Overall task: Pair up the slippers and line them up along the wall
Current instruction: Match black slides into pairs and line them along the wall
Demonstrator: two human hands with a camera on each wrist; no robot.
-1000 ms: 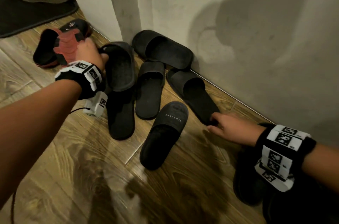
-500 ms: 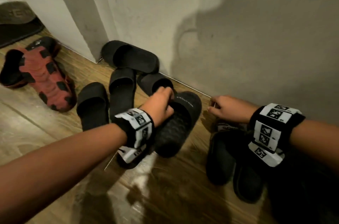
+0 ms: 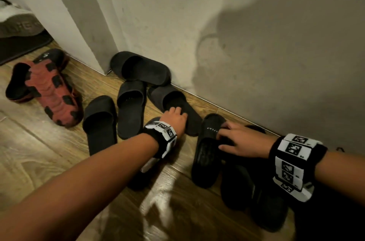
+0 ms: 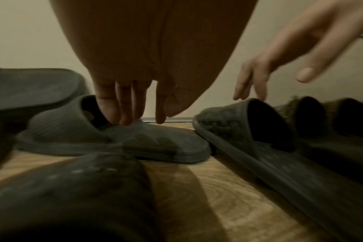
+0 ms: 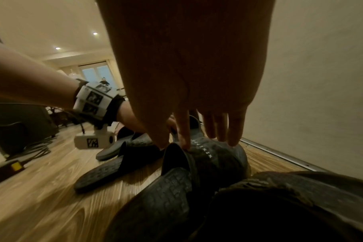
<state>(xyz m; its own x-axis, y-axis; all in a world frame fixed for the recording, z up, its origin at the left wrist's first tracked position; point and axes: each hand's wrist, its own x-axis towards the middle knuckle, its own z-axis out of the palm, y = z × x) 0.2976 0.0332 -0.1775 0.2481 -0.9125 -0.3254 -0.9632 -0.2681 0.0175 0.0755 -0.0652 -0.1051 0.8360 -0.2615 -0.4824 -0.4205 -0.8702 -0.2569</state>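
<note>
While the right hand (image 3: 240, 140) lies on the strap of a lettered slide (image 3: 208, 152), its fingers (image 5: 234, 131) straight over the strap top and the thumb at the strap's opening, the left hand (image 3: 175, 117) reaches to a plain slide (image 3: 173, 106) that lies slantwise by the wall (image 3: 217, 33). Its fingers (image 4: 122, 104) hang nearly straight, tips touching the footbed at the strap's mouth; neither hand is closed round anything. Under the right wrist two more dark slides (image 3: 248, 191) sit side by side, just beside the lettered one. Below the left wrist lies another lettered slide (image 4: 72, 188). Left of the left hand two plain slides (image 3: 114, 114) lie side by side, and beyond it one (image 3: 140, 68) rests along the wall corner. Farther left sits a red-soled pair (image 3: 45, 84), one sole up, on the wood floor (image 3: 39, 161).
</note>
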